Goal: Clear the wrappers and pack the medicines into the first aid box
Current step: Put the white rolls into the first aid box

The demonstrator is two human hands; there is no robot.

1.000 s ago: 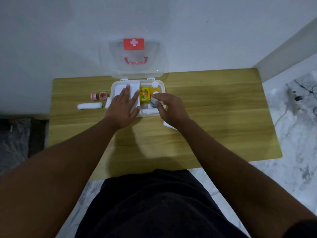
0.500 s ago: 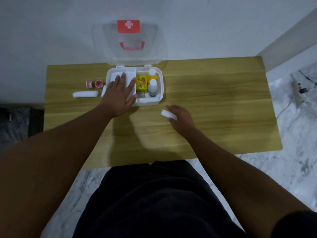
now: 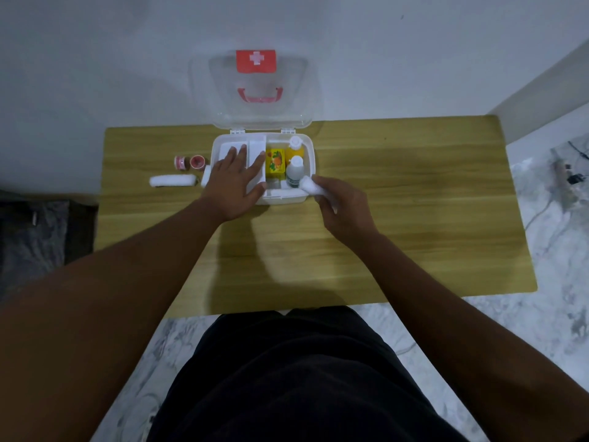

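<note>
Head view, the only one. First aid box is sitting open at the far middle of the table, with its clear lid leaning back against the wall.

Right hand is pinching a small white roll, fingers closed around it, carrying it at the box's near-right corner. The roll is just beside the white bottle, standing upright in the right compartment; whether they are touching cannot be told. A yellow bottle is standing behind the white one, and a yellow packet is lying to their left.

The relation that matters: the free space in the box is lying to the left and slightly far of the roll. The roll's long axis is running roughly left-far to right-near, skewed across the box wall. My judgement is that it needs turning and lowering past the white bottle to seat.

Left hand is lying flat and spread, gripping nothing, palm down over the left compartment, seemingly steadying the box or pressing its white contents.

Still unpacked, left of the box: a longer white roll lying left-right, and two small pink-capped items beyond it. The left hand is the nearer one for these.
</note>
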